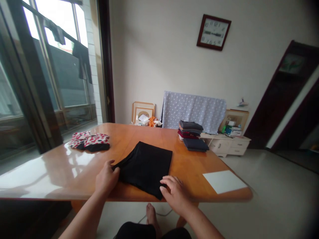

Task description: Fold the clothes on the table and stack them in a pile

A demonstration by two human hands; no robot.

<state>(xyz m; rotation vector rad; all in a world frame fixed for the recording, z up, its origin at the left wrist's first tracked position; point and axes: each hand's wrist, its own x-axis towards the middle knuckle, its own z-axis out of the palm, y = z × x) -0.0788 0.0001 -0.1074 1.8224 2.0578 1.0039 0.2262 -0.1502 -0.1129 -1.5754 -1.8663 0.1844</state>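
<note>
A black folded garment (147, 166) lies spread on the wooden table (189, 166) in front of me; its exact kind cannot be told. At its left corner, my left hand (107, 176) pinches the edge of the cloth between thumb and fingers. My right hand (174, 191) rests at the lower right edge, fingers stretched and lightly bent, with the thumb apart from them. Its fingertips touch or nearly touch the fabric. The near right corner of the garment reaches close to the table's front edge.
A red-and-white patterned garment with black parts (89, 141) lies at the far left. Folded clothes (191, 134) are stacked at the back right. A white sheet (224, 181) lies near the right corner. Beyond stand a dotted cloth cover (194, 109) and a white cabinet (234, 146).
</note>
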